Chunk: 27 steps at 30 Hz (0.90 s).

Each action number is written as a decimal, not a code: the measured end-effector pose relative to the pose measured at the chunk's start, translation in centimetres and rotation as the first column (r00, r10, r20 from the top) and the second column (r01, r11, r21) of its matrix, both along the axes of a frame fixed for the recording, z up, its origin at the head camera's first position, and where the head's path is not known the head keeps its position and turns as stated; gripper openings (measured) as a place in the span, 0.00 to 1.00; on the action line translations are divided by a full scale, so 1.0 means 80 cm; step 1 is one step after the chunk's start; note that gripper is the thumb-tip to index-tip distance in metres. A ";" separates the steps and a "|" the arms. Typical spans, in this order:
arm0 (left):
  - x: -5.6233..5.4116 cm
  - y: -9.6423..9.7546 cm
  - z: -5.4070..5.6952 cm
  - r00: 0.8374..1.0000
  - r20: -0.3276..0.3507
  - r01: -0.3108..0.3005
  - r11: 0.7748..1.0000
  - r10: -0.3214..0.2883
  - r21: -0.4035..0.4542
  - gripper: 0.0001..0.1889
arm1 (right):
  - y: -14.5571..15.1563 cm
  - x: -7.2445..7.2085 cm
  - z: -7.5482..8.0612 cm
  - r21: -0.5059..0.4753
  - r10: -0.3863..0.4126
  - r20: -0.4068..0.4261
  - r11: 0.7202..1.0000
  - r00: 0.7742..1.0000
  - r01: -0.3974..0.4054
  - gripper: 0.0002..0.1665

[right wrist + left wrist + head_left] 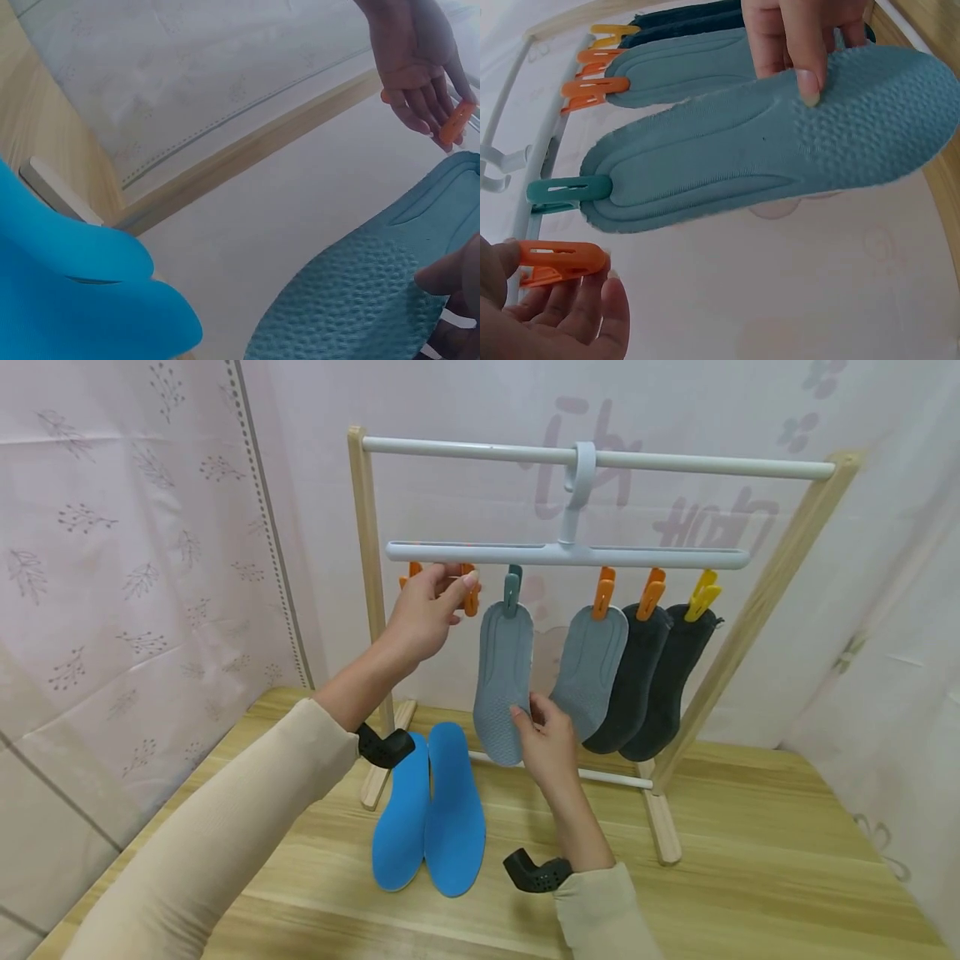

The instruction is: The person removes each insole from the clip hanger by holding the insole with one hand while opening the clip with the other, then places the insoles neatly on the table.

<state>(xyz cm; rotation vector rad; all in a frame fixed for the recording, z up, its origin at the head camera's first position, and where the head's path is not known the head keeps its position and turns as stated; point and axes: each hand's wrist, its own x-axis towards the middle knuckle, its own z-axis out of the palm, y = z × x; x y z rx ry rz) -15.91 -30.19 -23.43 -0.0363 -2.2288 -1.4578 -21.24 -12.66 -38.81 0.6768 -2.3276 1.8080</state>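
My left hand (422, 617) is at the left part of the white hanger (480, 554), with thumb and fingers pinching an orange clothespin (564, 256) that has nothing in its bite. Beside it, a green clothespin (512, 592) holds the top end of a grey insole (502, 677). Lower on that insole, my right hand (551, 742) pinches its edge, the thumb over the bumpy face. The insole hangs slightly tilted toward me. Another orange clothespin (410, 572) is partly hidden behind my left hand.
To the right hang a second grey insole (592, 660) and two dark insoles (636, 681), on orange and yellow clothespins (703, 596). Two blue insoles (455, 810) lie on the wooden table (300, 893). A wooden-legged rack (757, 618) bears the hanger by its hook.
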 end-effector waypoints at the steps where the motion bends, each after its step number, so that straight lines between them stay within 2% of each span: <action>1: 0.000 -0.001 0.000 1.000 0.001 0.006 1.000 -0.006 -0.006 0.22 | 0.001 0.000 0.000 -0.003 0.017 0.021 1.000 1.000 -0.017 0.20; 5: 0.000 -0.003 0.000 0.999 0.006 0.032 0.999 -0.032 -0.018 0.22 | 0.002 0.001 0.002 -0.032 0.078 0.076 0.997 0.994 -0.075 0.22; 10: -0.001 -0.004 -0.002 0.998 0.001 0.059 0.998 -0.059 -0.020 0.23 | 0.001 0.000 0.003 -0.075 0.120 0.082 0.991 0.989 -0.114 0.22; 19: -0.002 -0.005 -0.003 0.996 0.006 0.094 0.995 -0.094 -0.030 0.24 | 0.003 0.000 0.004 -0.064 0.122 0.066 0.991 0.990 -0.118 0.25; 27: -0.005 -0.002 -0.007 0.998 0.006 0.063 0.998 -0.063 0.017 0.27 | 0.002 -0.002 0.006 -0.062 0.108 0.042 0.993 0.993 -0.105 0.21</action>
